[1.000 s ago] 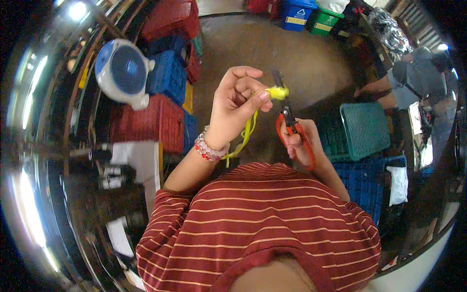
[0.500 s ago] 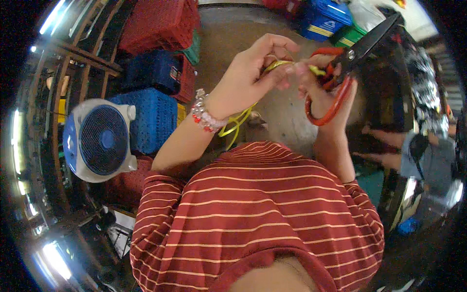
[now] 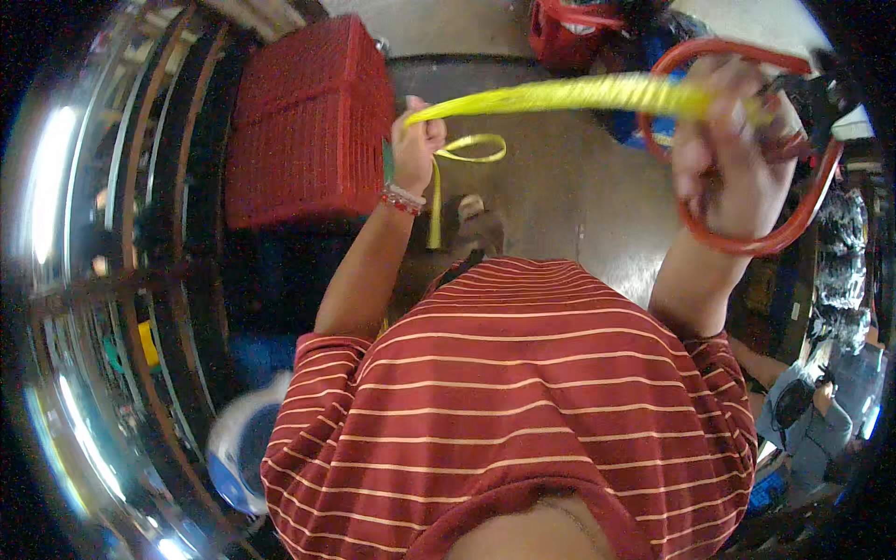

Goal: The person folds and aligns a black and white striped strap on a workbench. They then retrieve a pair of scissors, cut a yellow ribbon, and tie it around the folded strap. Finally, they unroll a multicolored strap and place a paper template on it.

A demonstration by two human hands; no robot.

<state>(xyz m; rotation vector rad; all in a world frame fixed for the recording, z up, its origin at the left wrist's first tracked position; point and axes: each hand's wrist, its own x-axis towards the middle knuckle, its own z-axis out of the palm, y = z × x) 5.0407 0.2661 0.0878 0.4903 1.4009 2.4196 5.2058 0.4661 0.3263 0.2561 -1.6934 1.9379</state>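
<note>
A flat yellow strap (image 3: 569,95) runs stretched between my two hands, above the floor. Its left end is pinched in the closed fingers of my left hand (image 3: 417,149), and a loop and a loose tail hang below. My right hand (image 3: 737,154), smeared by motion, is closed around the strap's other end. Large scissors with red handles (image 3: 801,224) hang about this hand, one handle loop passing on each side of it. Their dark blades lie toward the upper right and are mostly out of sight.
Stacked red crates (image 3: 313,131) stand at the far left, beside dark shelving. A white and blue fan (image 3: 245,448) is at the lower left. Another red crate (image 3: 571,35) sits at the back. On the right, a person in grey (image 3: 812,411) is partly visible.
My hands have moved apart, the left to the left and the right up and rightward. The yellow strap, bunched between them before, is now stretched. My view has turned somewhat.
</note>
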